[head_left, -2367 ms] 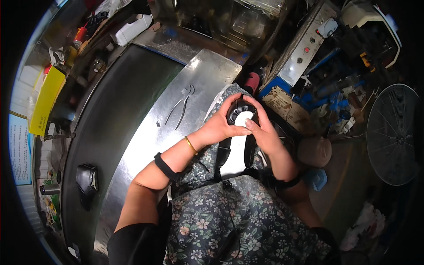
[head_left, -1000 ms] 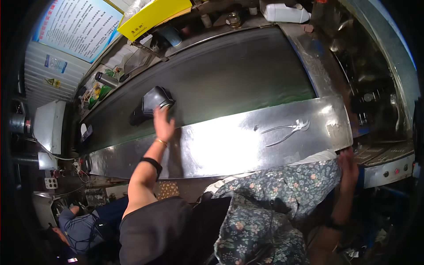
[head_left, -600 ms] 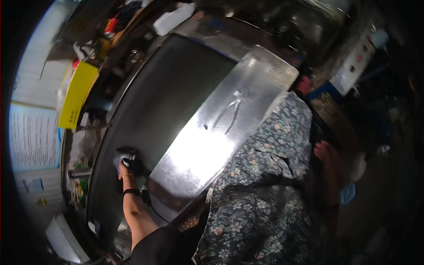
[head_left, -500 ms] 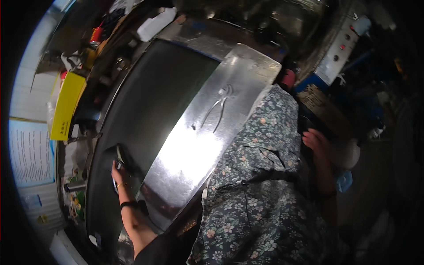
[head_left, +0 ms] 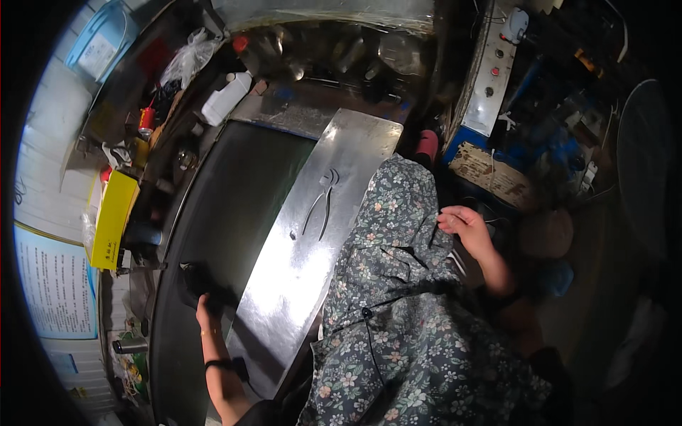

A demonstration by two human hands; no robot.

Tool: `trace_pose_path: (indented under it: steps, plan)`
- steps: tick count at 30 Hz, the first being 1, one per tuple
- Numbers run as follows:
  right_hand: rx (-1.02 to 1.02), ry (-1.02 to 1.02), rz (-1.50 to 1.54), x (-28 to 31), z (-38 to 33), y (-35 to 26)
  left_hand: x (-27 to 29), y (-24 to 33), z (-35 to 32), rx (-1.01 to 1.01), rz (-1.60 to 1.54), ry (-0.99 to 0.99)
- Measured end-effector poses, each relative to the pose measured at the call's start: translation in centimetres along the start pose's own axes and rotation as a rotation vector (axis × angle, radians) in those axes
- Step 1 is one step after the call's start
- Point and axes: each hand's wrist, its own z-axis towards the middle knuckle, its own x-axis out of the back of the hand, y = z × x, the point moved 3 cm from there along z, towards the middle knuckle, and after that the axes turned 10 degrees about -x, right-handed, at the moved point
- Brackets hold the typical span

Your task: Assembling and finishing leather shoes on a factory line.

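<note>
A black, rounded, leather-like shoe piece (head_left: 192,282), its outline lost in shadow, sits on the long, dark, flat tabletop (head_left: 245,184) with the left hand (head_left: 204,311) at its near edge; whether the fingers clamp it cannot be told; the piece looks lower than half a second ago, apparently turned or laid down, so handling seems centred at arm's length; the right hand (head_left: 465,224), fingers loosely bent, apart and seemingly empty, is beside the dark floral cloth apron (head_left: 398,206); 2.4 seconds ago both hands met over the lap, and now they are well apart; silver metal pincers (head_left: 329,183) lie on the shiny steel plate (head_left: 362,142).
</note>
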Motion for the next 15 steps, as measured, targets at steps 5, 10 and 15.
trace_pose_path:
  steps: [5,10,15]
  plan:
    - [0.143,-0.092,-0.083,-1.8,1.9,-5.5,-6.3,8.4,-17.4,0.128,-0.466,-0.498]
    - [0.618,-0.274,-0.001,-10.2,1.3,-13.2,-17.8,5.7,-27.3,0.281,-0.88,-1.207]
    - [0.92,-0.265,0.357,-7.9,-5.2,-17.8,-25.9,9.9,-34.5,0.388,-0.26,-1.169]
